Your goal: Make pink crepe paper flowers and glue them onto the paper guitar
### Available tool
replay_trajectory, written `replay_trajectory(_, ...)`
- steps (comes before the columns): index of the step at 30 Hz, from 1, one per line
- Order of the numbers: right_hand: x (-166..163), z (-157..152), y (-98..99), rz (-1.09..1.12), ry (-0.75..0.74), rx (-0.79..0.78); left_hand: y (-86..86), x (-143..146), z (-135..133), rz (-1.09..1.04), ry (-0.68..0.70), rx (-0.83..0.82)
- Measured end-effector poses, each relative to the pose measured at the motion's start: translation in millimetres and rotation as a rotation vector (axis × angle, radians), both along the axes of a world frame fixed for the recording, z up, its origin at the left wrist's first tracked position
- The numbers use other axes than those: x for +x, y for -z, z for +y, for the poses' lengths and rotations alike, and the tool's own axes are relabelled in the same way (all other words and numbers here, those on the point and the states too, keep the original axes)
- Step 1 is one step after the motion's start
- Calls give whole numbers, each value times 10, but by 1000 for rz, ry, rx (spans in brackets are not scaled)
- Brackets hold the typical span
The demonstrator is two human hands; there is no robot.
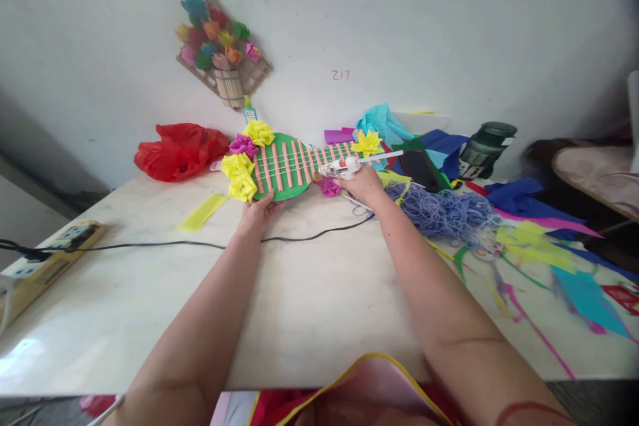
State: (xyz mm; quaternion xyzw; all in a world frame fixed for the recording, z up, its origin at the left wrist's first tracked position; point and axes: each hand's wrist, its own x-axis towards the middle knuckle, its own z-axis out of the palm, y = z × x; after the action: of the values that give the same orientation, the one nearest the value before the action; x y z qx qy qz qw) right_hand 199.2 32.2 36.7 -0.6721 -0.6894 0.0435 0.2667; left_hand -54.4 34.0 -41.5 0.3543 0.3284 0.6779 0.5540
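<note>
A green guitar-shaped craft (294,166) lies in the middle of the table, crossed by pink strips and thin white strings. Yellow paper flowers (239,176) and a purple one (243,145) sit on its left rim, and another yellow flower (368,143) at the neck end. My left hand (258,214) grips the near edge of the round body. In my right hand (367,186) is a white glue gun (348,167), its nozzle pointing left over the craft and a glue stick jutting from the back. A magenta paper flower (329,187) is just below the nozzle, beside my right fingers.
A black cord (299,239) runs across the table from the power strip (54,256) at left. Red plastic (182,152) lies back left. Tangled lavender yarn (442,212), a dark bottle (486,150) and paper scraps (536,246) cover the right. A flower decoration (222,53) hangs on the wall.
</note>
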Motion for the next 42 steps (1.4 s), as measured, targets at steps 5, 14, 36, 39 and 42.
replay_trajectory(5,-6,7,5,-22,19,-34,-4,0,-3,-4,-6,10)
replay_trajectory(14,-14,-12,14,-27,2,-26,14,-11,6,2,-11,25)
replay_trajectory(36,-53,-11,44,-51,-14,-27,-1,-6,2,7,-18,14)
replay_trajectory(39,-49,2,48,-52,3,-25,4,-7,3,-4,-16,18)
replay_trajectory(42,-48,22,64,-42,-3,-18,3,-5,0,-3,-11,8)
